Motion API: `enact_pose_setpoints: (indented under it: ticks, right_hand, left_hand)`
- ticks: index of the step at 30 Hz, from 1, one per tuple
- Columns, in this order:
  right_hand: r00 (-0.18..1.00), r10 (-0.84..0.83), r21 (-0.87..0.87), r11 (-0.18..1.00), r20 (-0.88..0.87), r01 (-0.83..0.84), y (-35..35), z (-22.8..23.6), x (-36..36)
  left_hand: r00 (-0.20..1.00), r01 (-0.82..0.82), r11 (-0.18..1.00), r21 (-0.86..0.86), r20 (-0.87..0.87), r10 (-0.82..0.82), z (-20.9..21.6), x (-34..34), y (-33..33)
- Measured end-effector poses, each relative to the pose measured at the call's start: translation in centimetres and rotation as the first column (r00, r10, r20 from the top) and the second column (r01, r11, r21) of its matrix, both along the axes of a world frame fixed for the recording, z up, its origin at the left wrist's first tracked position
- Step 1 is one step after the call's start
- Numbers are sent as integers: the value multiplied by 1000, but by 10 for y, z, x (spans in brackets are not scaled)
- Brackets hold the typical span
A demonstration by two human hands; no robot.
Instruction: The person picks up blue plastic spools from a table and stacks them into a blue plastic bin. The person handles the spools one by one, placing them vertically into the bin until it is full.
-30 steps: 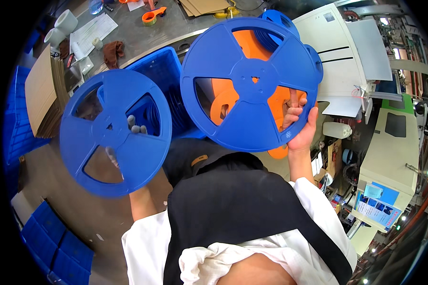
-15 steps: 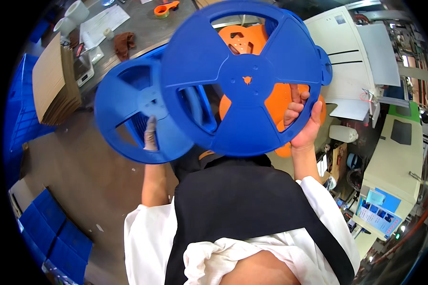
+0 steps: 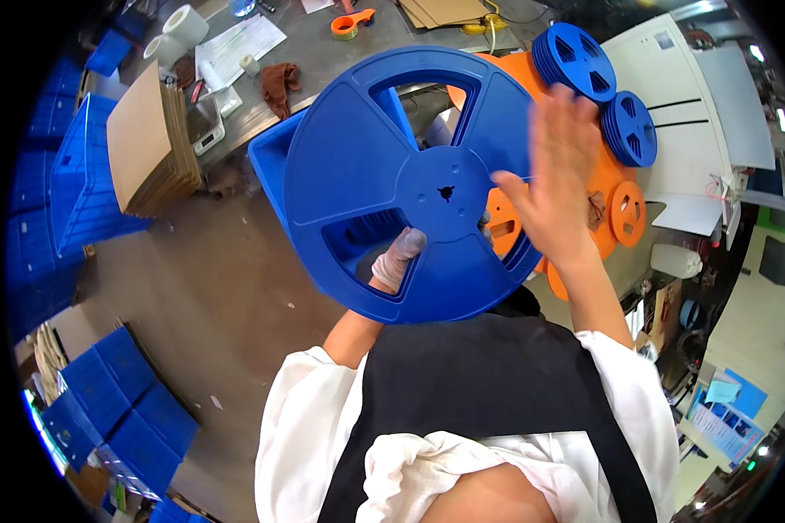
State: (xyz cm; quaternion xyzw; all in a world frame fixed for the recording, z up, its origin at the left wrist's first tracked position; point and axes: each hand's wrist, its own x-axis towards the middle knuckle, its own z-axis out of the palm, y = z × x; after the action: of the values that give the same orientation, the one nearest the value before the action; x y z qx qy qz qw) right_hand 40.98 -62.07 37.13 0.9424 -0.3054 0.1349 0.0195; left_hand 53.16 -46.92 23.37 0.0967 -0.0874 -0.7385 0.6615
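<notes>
A large blue plastic reel flange [image 3: 349,174] with wide cutouts faces me in front of my chest. My left hand [image 3: 399,257], in a pale glove, grips it, with the thumb over the front at the lower-left cutout. Gloved fingertips show through the lower-right cutout. A second blue edge shows inside the cutouts, so another flange seems to lie right behind the front one. My right hand [image 3: 567,166] is bare and raised by the flange's right side, fingers stretched out and slightly blurred, holding nothing.
Behind the flange stands a blue bin [image 3: 275,161]. Blue reel stacks [image 3: 576,63] and an orange reel [image 3: 627,213] sit on an orange surface at right. Cardboard sheets [image 3: 148,144], a brown cloth [image 3: 279,87] and an orange tape dispenser [image 3: 351,24] are beyond. Blue crates [image 3: 126,392] stand left.
The two separately held flanges have come together, the left one moving right behind the other. My right hand has let go of its flange and opened. The view has shifted slightly.
</notes>
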Motion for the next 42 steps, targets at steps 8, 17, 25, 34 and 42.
enact_pose_setpoints:
  ticks: [8, 17, 25, 34, 42]
  right_hand:
    - [828, 560, 340, 781, -12, -524, 37, -33, 46]
    - [777, 626, 398, 729, -62, -556, 51, -44, 33]
    - [956, -275, 356, 907, 97, 225, -70, -54, -69]
    - [587, -755, 941, 118, 292, -317, 17, -80, -53]
    - [428, -878, 931, 49, 212, -361, -2, -71, -23]
  left_hand:
    - [998, 15, 996, 91, 63, -21, 6, 0, 21]
    - [999, 1, 992, 123, -50, 5, 15, 2, 30]
    - [960, -98, 995, 24, -262, 101, 17, -7, 19]
    - [867, -137, 979, 152, -459, 193, 3, 1, 5]
    - [905, -152, 921, 359, -324, 276, -29, 22, 4]
